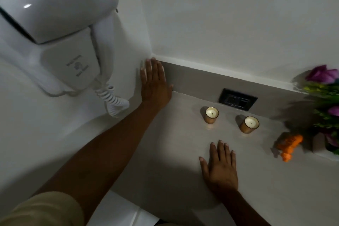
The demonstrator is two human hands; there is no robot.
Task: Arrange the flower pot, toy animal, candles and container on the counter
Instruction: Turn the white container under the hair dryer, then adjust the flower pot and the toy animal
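Two small candles in copper-coloured glasses stand on the grey counter (174, 152): one candle (211, 115) to the left, the other candle (249, 124) to its right. An orange toy animal (289, 145) lies further right, beside the flower pot (320, 143) with purple flowers at the right edge. My left hand (154, 82) is flat and open against the wall in the far left corner. My right hand (221, 167) rests flat on the counter in front of the candles, fingers spread, holding nothing. No container shows.
A white wall-mounted hair dryer (55, 29) with a coiled cord (113, 101) hangs on the left wall. A black power socket (237, 99) sits in the backsplash behind the candles. The counter's front edge runs along the lower left.
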